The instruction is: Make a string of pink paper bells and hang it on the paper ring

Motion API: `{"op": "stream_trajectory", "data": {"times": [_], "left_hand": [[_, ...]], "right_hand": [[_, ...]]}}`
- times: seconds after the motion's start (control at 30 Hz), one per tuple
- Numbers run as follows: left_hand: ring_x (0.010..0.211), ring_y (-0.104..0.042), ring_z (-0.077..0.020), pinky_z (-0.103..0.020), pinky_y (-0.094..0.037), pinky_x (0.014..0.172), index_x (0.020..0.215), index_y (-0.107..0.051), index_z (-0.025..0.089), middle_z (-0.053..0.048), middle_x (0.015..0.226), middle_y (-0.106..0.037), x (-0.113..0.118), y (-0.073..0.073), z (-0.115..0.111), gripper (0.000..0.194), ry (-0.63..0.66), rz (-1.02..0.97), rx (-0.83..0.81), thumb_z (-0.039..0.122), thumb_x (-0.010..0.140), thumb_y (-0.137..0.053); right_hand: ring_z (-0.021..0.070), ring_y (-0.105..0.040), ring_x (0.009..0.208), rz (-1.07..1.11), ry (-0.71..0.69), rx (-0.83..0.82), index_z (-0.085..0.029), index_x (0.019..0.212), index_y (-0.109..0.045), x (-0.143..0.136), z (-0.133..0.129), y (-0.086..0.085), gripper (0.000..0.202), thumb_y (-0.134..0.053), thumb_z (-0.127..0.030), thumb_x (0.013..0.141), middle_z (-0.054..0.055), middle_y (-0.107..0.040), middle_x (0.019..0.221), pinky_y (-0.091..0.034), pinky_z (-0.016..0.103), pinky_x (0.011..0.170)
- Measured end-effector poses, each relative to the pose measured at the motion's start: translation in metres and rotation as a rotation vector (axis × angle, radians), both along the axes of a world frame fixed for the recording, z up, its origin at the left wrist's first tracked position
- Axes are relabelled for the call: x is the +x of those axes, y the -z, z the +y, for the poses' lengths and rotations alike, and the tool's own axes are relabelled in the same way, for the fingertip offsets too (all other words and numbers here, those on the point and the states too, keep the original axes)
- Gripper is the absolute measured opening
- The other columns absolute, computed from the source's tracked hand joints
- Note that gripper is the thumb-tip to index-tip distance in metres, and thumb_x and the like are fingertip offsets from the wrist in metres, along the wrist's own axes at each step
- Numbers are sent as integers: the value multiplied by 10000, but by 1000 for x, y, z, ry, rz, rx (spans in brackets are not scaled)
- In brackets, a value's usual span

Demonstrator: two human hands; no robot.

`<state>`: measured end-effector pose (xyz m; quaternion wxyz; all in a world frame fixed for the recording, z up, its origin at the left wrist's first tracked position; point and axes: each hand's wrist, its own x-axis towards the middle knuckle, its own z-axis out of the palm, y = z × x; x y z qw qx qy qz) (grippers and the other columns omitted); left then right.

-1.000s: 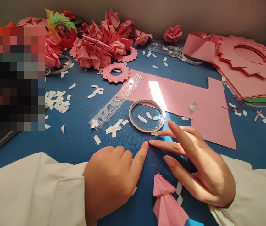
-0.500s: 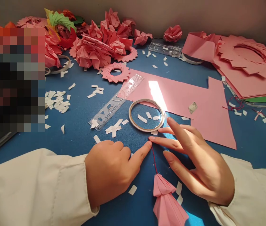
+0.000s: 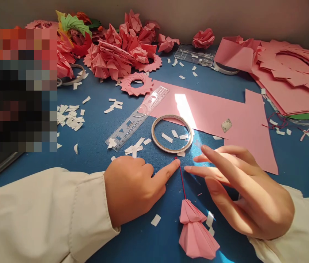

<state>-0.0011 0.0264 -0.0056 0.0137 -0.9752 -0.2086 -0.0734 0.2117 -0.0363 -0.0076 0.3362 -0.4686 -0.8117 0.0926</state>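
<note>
A folded pink paper piece (image 3: 198, 232) lies at the lower middle, with a red string (image 3: 182, 182) running up from it. My left hand (image 3: 136, 188) has its index finger stretched out, its tip on the upper end of the string; its other fingers are curled under. To the right of the string, my right hand (image 3: 247, 190) is spread, and a small clear piece shows by its raised fingertip. A roll of tape (image 3: 154, 137) lies just above the fingertips. Behind it are a clear ruler (image 3: 124, 131) and a pink sheet (image 3: 212, 106).
Folded pink flowers (image 3: 110, 62) and paper rings are heaped at the back left. Stacked pink sheets (image 3: 283, 98) with a large folded ring (image 3: 272, 62) sit at the back right. White scraps (image 3: 69, 117) are scattered over the blue table (image 3: 140, 244). A pixelated patch covers the left edge.
My right hand has moved to the right, away from my left fingertip and the string. My left index finger still rests at the string's end. The view has shifted slightly.
</note>
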Motion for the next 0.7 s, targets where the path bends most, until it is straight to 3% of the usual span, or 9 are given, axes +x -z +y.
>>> {"op": "stream_trajectory", "data": {"times": [0.17,0.4,0.53,0.7], "left_hand": [[441,-523,-179,-290,-297,387,1232,-527,198,24,509,-529,0,0,0,355,-8,4,-20,224,908,-385],[428,-516,-175,-292,-270,383,1240,-529,198,28,488,-514,1,0,2,361,3,-31,-3,226,912,-383],[429,-517,-174,-293,-287,374,1253,-523,188,27,495,-518,2,0,3,370,12,-34,5,229,910,-390],[415,-508,-167,-288,-311,360,1227,-545,179,31,501,-514,2,1,4,353,29,-68,17,219,894,-434]], "right_hand": [[204,-627,818,-78,-78,-65,-220,1443,-162,-2,1,-3,686,-392,-40,822,7,-706,931,-417,398,786],[221,-609,858,-124,-131,15,-157,1422,-215,-4,0,4,662,-387,-10,800,15,-708,938,-383,393,796],[227,-586,878,-128,-157,95,-89,1349,-349,-5,-2,8,537,-420,-52,818,57,-699,949,-373,399,806],[213,-589,924,-133,-180,-20,-125,1287,-391,-4,-6,6,444,-391,-61,848,52,-699,918,-357,416,860]]}}
